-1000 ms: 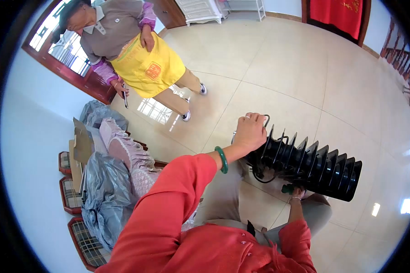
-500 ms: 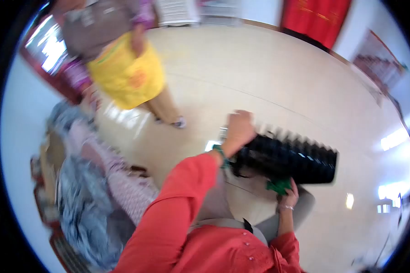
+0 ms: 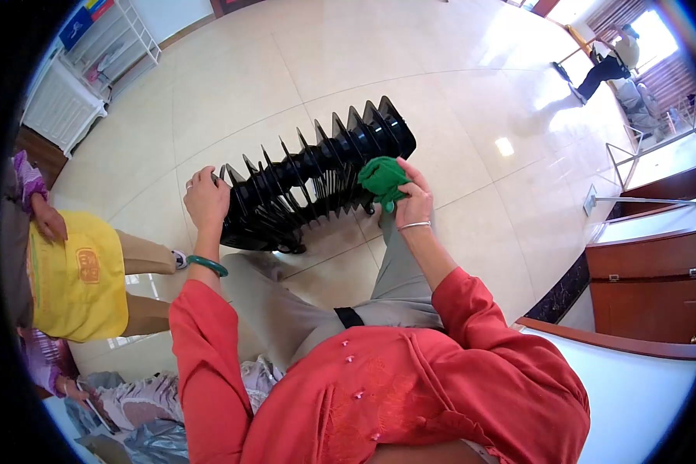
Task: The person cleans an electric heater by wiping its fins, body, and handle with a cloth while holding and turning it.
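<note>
The radiator (image 3: 325,161) lies ahead, long axis left to right. My left hand (image 3: 207,199), nearer, is at its left end, closure indeterminable; my right hand (image 3: 416,199) clamps the cloth (image 3: 382,180) beside its right half.

Black finned heater (image 3: 315,161), crumpled green cloth (image 3: 383,179)

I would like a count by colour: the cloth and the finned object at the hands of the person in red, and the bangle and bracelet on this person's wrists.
Green: 2 (cloth, bangle)
Black: 1 (finned object)
Silver: 1 (bracelet)
Total: 4
</note>
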Demonstrator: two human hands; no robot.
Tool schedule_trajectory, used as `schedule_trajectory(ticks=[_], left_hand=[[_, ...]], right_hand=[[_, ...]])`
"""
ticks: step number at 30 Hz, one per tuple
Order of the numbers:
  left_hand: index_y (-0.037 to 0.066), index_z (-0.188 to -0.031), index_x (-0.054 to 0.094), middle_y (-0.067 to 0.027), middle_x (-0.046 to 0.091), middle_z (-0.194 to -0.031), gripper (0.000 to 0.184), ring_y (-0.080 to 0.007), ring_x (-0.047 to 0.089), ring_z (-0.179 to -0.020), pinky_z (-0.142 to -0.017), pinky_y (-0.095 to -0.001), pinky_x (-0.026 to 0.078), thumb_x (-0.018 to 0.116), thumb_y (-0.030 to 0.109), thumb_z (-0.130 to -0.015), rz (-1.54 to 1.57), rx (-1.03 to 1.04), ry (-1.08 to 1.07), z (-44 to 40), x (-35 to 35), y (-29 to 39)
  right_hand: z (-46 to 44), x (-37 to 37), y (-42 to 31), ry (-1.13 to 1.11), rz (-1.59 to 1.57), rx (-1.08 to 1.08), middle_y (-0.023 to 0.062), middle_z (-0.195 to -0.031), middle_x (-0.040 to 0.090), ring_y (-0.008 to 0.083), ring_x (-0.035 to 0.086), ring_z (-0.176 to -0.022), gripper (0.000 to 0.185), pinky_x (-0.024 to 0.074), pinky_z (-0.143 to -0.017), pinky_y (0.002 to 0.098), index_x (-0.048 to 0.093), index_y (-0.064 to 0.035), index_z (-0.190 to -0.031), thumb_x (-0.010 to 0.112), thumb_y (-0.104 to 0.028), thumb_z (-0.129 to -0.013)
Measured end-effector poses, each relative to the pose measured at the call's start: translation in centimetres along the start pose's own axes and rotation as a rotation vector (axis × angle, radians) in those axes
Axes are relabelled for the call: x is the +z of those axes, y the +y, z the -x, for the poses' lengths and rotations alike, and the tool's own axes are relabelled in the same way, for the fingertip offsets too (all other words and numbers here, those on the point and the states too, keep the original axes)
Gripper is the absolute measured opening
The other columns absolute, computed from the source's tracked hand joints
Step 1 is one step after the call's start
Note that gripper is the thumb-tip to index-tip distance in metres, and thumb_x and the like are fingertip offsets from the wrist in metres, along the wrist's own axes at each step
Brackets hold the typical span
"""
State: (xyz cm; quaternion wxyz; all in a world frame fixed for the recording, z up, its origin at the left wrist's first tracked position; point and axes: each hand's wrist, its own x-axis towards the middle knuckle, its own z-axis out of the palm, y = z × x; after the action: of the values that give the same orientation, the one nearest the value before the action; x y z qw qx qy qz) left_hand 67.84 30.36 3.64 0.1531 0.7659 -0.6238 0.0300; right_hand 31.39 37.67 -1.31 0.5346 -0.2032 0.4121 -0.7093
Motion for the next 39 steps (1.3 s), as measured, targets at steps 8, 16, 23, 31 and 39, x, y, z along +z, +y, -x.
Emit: schedule_trajectory(ticks=[8, 16, 23, 31, 39], left_hand=[[0.007, -0.107, 0.060, -0.0136, 0.061, -0.105, 0.028, -0.0325, 0.056, -0.099, -0.085, -0.0419, 0.045, 0.056, 0.012, -0.080, 0.116, 0.145, 0.113, -0.5, 1.2, -0.8], [0.007, -0.109, 0.055, -0.0121, 0.058, -0.113, 0.029, -0.0322, 0.052, -0.107, -0.087, -0.0428, 0.045, 0.056, 0.010, -0.080, 0.029, 0.065, 0.025, 0.0, 1.8, -1.2], [0.007, -0.107, 0.054, -0.0110, 0.058, -0.111, 0.029, -0.0329, 0.053, -0.105, -0.085, -0.0433, 0.045, 0.058, 0.008, -0.078, 0.026, 0.098, 0.063, 0.0, 2.1, -1.3], [0.006, -0.106, 0.055, -0.0122, 0.058, -0.109, 0.029, -0.0327, 0.053, -0.104, -0.085, -0.0431, 0.045, 0.059, 0.007, -0.077, 0.030, 0.090, 0.073, 0.0, 2.3, -1.4], [0.006, -0.106, 0.055, -0.0120, 0.058, -0.110, 0.029, -0.0325, 0.053, -0.104, -0.086, -0.0427, 0.045, 0.059, 0.008, -0.078, 0.036, 0.073, 0.071, -0.1, 2.3, -1.5]], right_hand=[[1.2, 4.6, 0.1, -0.122, 0.649, -0.477, 0.0146, -0.132, 0.050, 0.0247, 0.043, -0.127, 0.053, 0.0303, -0.107, 0.0327, 0.052, -0.0030, -0.128, 0.045, -0.001, -0.075], [1.0, 4.0, 4.1, -0.180, 0.600, -0.406, 0.0125, -0.129, 0.050, 0.0203, 0.048, -0.118, 0.057, 0.0350, -0.099, 0.0282, 0.037, -0.0121, -0.139, 0.055, -0.006, -0.085], [0.7, 4.2, 4.4, -0.099, 0.641, -0.268, 0.0167, -0.119, 0.055, 0.0270, 0.055, -0.111, 0.060, 0.0402, -0.094, 0.0302, 0.040, -0.0159, -0.136, 0.055, -0.002, -0.079], [-0.6, 3.3, 6.0, -0.162, 0.394, -0.299, 0.0082, -0.125, 0.053, 0.0172, 0.047, -0.117, 0.054, 0.0337, -0.100, 0.0268, 0.044, -0.0105, -0.134, 0.048, 0.003, -0.081], [0.0, 3.5, 6.3, -0.132, 0.460, -0.379, 0.0096, -0.126, 0.053, 0.0205, 0.051, -0.115, 0.051, 0.0372, -0.097, 0.0270, 0.044, -0.0083, -0.133, 0.051, -0.002, -0.083]])
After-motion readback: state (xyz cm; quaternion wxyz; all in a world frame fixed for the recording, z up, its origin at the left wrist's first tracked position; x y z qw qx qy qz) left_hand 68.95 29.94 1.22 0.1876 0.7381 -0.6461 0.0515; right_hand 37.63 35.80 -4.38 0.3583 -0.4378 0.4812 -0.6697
